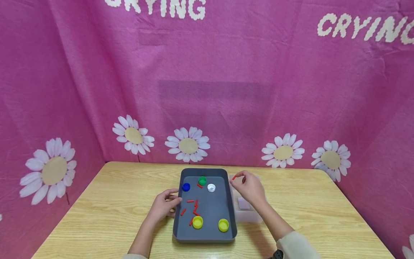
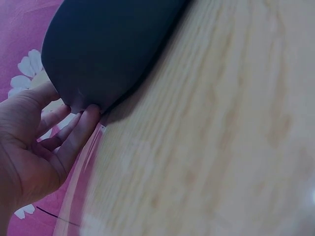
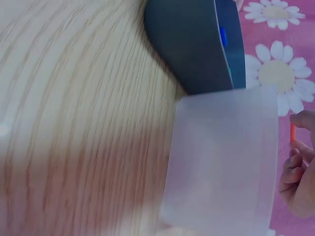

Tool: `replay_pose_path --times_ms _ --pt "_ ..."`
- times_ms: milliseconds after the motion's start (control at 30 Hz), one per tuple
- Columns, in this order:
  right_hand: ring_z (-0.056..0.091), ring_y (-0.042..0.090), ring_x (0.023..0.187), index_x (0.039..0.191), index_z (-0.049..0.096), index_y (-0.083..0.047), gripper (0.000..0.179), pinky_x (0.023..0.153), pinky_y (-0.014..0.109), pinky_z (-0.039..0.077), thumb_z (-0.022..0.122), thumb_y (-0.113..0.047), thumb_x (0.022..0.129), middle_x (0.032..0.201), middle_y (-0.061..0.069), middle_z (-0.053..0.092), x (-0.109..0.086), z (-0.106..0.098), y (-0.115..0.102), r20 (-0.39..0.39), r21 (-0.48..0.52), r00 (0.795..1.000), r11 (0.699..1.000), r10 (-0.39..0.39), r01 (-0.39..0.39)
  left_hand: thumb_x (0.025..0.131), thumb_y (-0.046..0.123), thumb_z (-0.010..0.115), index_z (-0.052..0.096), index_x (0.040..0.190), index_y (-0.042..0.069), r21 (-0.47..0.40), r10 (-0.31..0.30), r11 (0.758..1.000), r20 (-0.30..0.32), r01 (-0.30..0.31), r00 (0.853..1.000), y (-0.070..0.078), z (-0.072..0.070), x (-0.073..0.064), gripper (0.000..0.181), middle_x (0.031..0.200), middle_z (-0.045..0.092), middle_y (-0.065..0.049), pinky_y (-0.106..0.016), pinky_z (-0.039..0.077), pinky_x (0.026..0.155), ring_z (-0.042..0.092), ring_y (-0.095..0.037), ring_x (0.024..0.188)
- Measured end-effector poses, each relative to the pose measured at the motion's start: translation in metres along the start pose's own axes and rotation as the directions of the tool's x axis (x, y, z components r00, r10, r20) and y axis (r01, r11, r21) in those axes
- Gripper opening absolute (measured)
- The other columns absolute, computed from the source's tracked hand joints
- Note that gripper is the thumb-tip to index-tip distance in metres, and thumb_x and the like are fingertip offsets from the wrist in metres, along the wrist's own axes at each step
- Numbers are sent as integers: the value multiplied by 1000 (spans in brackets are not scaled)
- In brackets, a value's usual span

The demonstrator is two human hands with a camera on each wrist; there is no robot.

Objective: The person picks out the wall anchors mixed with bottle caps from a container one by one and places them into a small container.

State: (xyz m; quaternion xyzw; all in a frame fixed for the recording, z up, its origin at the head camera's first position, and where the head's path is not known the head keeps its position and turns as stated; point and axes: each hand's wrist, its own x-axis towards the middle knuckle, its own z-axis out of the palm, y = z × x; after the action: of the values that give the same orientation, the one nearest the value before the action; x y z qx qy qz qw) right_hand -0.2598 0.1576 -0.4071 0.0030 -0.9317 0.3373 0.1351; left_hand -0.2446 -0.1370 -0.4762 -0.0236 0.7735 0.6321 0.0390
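A dark grey tray (image 1: 208, 235) lies on the table with several small red sticks (image 1: 190, 201) scattered inside. My left hand (image 1: 164, 205) grips the tray's left side; in the left wrist view its fingertips (image 2: 92, 110) press the outer wall. Between thumb and finger, my right hand (image 1: 249, 187) pinches one red stick (image 3: 293, 131), held above a translucent white box (image 3: 221, 162) right of the tray. Also in the tray are a blue cap (image 1: 185, 187), a green cap (image 1: 202, 180), a white cap (image 1: 211, 187) and two yellow caps (image 1: 223, 225).
The box stands against the tray's right wall, with a pale pink square (image 1: 243, 203) showing in it. Wood-grain table (image 1: 307, 208) surface extends on both sides. A pink cloth (image 1: 213, 90) with daisies hangs behind and at the sides.
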Motion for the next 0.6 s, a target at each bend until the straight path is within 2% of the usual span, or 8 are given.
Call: replay_pose_path --times_ms 333,600 --pt "47 15 63 101 67 -13 32 50 26 34 69 -35 77 71 3 53 -1 -11 21 32 -23 999 999 40 -40 85 13 67 55 125 2 17 9 1000 0 -9 1000 0 -1 0 43 103 63 -17 -36 57 54 62 -17 68" --pt "44 15 58 102 66 -10 34 48 26 32 70 -32 77 67 2 51 -2 -12 30 53 -24 998 999 35 -34 85 12 66 55 125 1 20 6 1000 1 -6 1000 2 0 -2 43 103 63 -18 -35 57 54 62 -17 68"
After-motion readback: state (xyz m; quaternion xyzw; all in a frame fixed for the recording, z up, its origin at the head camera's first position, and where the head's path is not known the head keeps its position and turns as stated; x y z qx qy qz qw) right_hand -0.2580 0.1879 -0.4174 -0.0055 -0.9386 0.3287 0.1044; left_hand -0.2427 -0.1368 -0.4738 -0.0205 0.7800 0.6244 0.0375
